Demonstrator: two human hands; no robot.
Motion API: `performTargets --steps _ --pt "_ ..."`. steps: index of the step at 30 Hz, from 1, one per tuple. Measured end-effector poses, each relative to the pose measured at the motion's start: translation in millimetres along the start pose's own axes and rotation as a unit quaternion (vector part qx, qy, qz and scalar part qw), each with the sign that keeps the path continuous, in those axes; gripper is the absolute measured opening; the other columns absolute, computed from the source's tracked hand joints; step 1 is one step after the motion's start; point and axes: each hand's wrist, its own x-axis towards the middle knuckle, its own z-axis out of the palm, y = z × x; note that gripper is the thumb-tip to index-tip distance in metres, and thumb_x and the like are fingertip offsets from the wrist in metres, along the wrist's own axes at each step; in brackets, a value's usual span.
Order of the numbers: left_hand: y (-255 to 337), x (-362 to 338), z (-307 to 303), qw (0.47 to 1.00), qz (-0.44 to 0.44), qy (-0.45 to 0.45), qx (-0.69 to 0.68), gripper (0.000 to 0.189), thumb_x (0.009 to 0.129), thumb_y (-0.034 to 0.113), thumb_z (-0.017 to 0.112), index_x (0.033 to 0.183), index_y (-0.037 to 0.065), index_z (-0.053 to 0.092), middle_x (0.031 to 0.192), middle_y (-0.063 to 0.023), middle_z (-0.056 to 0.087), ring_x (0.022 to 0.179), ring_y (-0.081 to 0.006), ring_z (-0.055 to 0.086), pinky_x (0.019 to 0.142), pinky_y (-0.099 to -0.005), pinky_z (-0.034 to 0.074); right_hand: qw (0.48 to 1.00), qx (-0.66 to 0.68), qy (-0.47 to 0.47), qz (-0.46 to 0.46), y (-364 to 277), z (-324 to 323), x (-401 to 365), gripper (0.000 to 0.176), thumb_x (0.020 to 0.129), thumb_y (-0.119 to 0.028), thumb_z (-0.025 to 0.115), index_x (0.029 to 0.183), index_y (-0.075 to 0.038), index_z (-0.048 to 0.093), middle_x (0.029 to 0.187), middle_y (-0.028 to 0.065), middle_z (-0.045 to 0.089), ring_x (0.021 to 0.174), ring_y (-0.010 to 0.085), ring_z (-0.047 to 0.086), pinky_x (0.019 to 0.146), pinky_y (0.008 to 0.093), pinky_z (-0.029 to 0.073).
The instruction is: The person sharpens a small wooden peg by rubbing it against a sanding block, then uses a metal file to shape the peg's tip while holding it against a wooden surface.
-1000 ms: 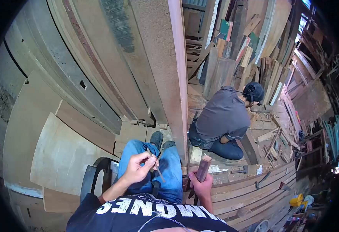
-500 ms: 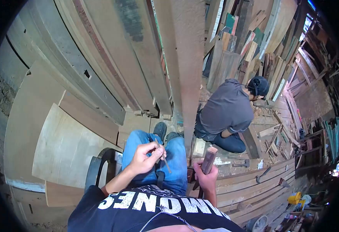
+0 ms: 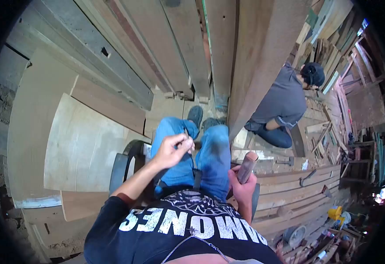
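The left grip (image 3: 175, 152) is pinching a thin stick (image 3: 186, 131); the right grip (image 3: 244, 184) is clasping a wooden block (image 3: 247, 168), end protruding.

wood blk (image 3: 246, 170): dk brn, lt tan end | jeans (image 3: 212, 165): faded blu | T-shirt (image 3: 188, 221): blk w/ wht lettering | co-worker's shirt (image 3: 281, 103): gry | cap (image 3: 313, 73): blk

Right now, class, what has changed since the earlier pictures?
The view has shifted: the left hand and right hand appear higher and further right, and the wooden post now partly hides the co-worker. The left hand still holds the thin stick, the right the wooden block.
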Motion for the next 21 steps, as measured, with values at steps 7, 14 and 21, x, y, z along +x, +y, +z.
performTargets --steps 7,14,21 --pt "-32 -3 -27 0.998 -0.029 0.015 0.047 0.028 0.102 0.022 0.059 0.085 0.002 0.066 0.072 -0.0025 0.066 0.066 -0.0061 0.060 0.061 -0.0236 0.046 1.000 -0.014 0.016 -0.009 4 -9 -12 0.012 0.087 -0.002 0.075 0.092 0.001 0.064 0.066 0.0001 0.059 0.051 0.0069 0.055 0.046 0.0226 0.042" --pt "-38 -3 -32 0.995 -0.066 0.052 -0.051 0.026 0.102 0.019 0.058 0.088 -0.002 0.065 0.080 -0.0048 0.068 0.071 -0.0072 0.062 0.067 -0.0243 0.049 0.997 -0.012 0.067 -0.043 7 -13 -15 0.012 0.090 -0.001 0.069 0.098 0.002 0.060 0.066 0.0024 0.058 0.046 0.0078 0.051 0.042 0.0222 0.040" --pt "-38 -7 -28 0.997 -0.058 0.036 -0.046 0.028 0.103 0.022 0.057 0.089 0.000 0.065 0.077 -0.0029 0.066 0.070 -0.0056 0.060 0.065 -0.0237 0.047 0.997 -0.008 0.065 -0.038 4 -12 -15 0.014 0.089 -0.002 0.072 0.098 0.002 0.062 0.064 0.0016 0.059 0.049 0.0070 0.054 0.045 0.0219 0.042"
